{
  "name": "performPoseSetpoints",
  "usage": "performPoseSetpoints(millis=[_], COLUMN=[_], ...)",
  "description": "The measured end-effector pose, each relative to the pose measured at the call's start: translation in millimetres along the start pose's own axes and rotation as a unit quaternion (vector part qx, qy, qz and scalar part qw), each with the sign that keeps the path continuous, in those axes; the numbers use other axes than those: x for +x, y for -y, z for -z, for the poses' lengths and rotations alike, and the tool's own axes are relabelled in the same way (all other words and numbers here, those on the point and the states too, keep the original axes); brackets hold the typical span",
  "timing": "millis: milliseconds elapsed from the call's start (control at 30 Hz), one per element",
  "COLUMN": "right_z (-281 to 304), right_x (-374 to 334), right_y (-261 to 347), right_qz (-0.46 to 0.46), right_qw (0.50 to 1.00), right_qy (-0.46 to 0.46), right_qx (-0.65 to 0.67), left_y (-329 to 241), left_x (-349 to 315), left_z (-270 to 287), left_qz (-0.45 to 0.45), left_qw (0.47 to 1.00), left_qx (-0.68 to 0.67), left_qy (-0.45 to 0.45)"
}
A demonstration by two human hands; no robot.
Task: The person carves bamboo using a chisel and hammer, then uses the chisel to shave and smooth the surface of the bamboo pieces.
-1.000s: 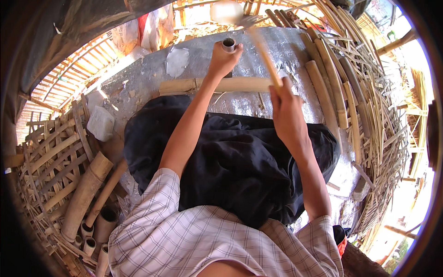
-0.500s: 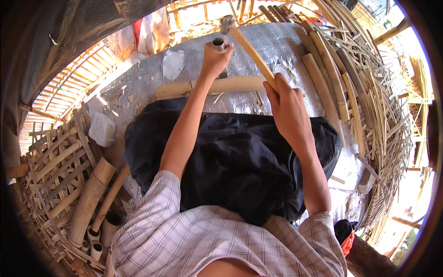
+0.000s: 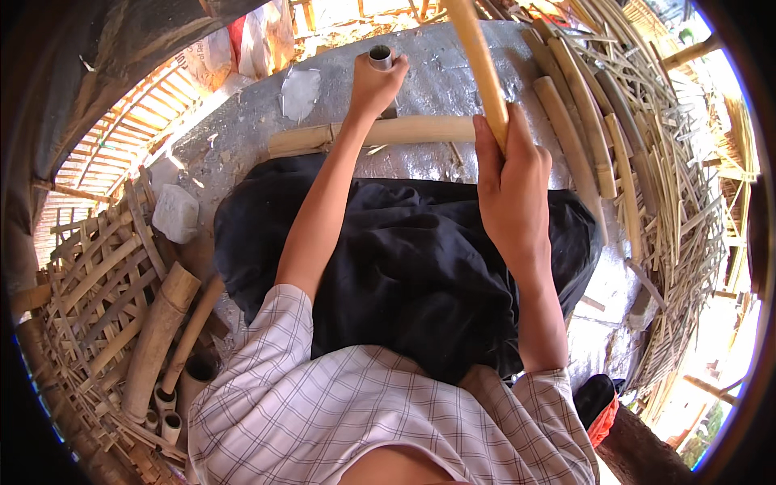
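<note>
My left hand (image 3: 377, 87) is wrapped round a short metal tube (image 3: 380, 56), held upright with its round open end facing up. What lies under the tube is hidden by the hand. In my right hand (image 3: 516, 190) is the wooden handle of a hammer (image 3: 482, 69), raised so that its head is out of the picture. Just nearer than my left hand, a bamboo pole (image 3: 424, 129) lies crosswise. Black cloth (image 3: 412, 259) covers my lap between my forearms.
Bamboo poles and split strips (image 3: 582, 105) are piled along the right. At the left stand a woven bamboo basket (image 3: 105, 315) and cut bamboo tubes (image 3: 162, 347). A whitish block (image 3: 176, 214) and a pale flat piece (image 3: 301, 94) lie on the grey floor (image 3: 242, 137).
My right hand has lifted the hammer, and its head has left the top of the picture. My left hand still grips the tube in nearly the same place. The view has shifted slightly.
</note>
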State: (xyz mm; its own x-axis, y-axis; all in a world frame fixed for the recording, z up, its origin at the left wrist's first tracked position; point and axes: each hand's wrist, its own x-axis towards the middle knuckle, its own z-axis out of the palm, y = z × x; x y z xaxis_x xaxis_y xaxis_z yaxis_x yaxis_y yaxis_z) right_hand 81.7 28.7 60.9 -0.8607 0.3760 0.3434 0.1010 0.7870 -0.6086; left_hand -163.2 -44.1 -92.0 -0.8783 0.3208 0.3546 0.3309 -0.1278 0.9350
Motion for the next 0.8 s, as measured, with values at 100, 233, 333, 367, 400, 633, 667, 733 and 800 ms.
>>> performPoseSetpoints(millis=[100, 233, 333, 367, 400, 633, 667, 733, 800], right_z=[-5, -5, 1, 0, 2, 8, 12, 13, 9], right_x=[3, 4, -1, 0, 0, 13, 13, 6, 4], right_y=[5, 9, 11, 12, 13, 5, 3, 4, 6], right_qz=[0.011, 0.010, 0.038, 0.038, 0.003, 0.000, 0.035, 0.055, 0.010], right_qw=[0.999, 0.990, 0.999, 0.999, 1.000, 0.989, 0.995, 0.998, 1.000], right_qy=[0.002, 0.056, -0.013, -0.021, 0.005, 0.062, 0.045, -0.003, 0.019], right_qx=[0.033, -0.131, -0.013, 0.021, 0.026, -0.133, -0.077, -0.006, -0.005], left_y=[-2, -1, -1, -1, -1, -1, 0, 0, -1], left_x=[-1, -5, -6, -6, -4, -3, -5, -6, -6], left_z=[-1, -1, 0, 0, 0, -1, -1, -1, -1], left_qz=[0.023, 0.033, 0.038, 0.040, 0.041, 0.016, 0.044, 0.050, 0.050], left_qw=[0.999, 0.999, 0.999, 0.998, 0.998, 0.999, 0.999, 0.998, 0.998], left_qx=[-0.015, -0.026, -0.031, -0.037, -0.050, -0.033, -0.019, -0.025, -0.038], left_qy=[-0.016, -0.005, -0.024, -0.026, -0.017, -0.018, -0.018, -0.014, -0.023])
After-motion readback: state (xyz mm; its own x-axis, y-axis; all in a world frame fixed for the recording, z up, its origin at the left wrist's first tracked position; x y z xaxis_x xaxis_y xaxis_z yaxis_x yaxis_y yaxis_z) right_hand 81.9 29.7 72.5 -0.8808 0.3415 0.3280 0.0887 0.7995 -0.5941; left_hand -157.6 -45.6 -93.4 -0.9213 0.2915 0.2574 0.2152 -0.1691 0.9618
